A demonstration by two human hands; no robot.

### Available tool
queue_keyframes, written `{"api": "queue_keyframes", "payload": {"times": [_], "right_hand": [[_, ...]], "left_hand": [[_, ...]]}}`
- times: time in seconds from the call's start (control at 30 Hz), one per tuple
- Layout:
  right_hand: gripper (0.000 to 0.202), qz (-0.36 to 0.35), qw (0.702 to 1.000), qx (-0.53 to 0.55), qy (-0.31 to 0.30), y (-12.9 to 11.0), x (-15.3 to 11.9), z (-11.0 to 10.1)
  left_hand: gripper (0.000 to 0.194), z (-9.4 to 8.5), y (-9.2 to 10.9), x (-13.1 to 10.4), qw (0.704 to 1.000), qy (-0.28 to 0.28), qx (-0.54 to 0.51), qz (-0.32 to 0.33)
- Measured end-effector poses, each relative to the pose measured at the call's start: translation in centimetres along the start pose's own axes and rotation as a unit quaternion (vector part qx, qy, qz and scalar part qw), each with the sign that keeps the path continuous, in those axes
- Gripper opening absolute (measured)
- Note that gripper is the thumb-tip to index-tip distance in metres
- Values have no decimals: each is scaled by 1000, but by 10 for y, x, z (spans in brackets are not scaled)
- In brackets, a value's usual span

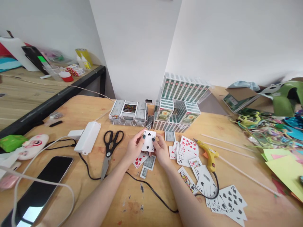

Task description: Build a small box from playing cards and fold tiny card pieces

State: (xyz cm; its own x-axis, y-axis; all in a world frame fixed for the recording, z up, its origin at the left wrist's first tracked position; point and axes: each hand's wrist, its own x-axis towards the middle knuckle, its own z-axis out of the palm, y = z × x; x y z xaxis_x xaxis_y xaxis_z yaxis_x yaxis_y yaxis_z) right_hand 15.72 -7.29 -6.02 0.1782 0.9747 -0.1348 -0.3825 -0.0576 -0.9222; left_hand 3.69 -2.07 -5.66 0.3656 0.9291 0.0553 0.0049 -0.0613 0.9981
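My left hand (136,145) and my right hand (161,148) grip a two of spades playing card (148,142) by its two sides, face toward me, thumbs on its front. Whether other cards are behind it is hidden. Below it on the table lie a red-suited card (139,160) and a face-down card (150,162), with a small cut card piece (143,172) nearer me. Beyond my left hand stands a box-like build covered in cards (141,114), with an opening on top. A face-down card (169,136) lies past my right hand.
Stacked card packs (184,88) stand at the back. Black scissors (109,151) and a white adapter (88,138) lie left, near a phone (44,189). On the right are a yellow glue gun (210,154), loose cards (187,149) and glue sticks (229,149). A black cord crosses in front.
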Motion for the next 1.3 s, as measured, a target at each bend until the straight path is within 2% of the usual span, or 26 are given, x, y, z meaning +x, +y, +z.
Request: {"api": "queue_keyframes", "payload": {"times": [0.2,0.37,0.5,0.83,0.97,1.3], "right_hand": [[29,-27,998,-54,28,0,1,-3],[24,-23,995,-74,56,-1,-1,-2],[21,-12,995,-87,55,-1,-2,-1],[25,-1,997,-62,52,1,-4,-2],[26,-8,996,-70,59,4,-2,-3],[9,-2,994,-46,95,3,-2,-1]], "left_hand": [[43,-1,-3,1,1000,0,-1,4],[31,2,-2,1,1000,-2,-13,-3],[24,6,-1,-1,1000,10,-17,-12],[28,7,-2,1,997,22,-50,-46],[25,8,0,2,997,9,-48,-62],[15,9,-1,0,999,6,-12,-44]]}}
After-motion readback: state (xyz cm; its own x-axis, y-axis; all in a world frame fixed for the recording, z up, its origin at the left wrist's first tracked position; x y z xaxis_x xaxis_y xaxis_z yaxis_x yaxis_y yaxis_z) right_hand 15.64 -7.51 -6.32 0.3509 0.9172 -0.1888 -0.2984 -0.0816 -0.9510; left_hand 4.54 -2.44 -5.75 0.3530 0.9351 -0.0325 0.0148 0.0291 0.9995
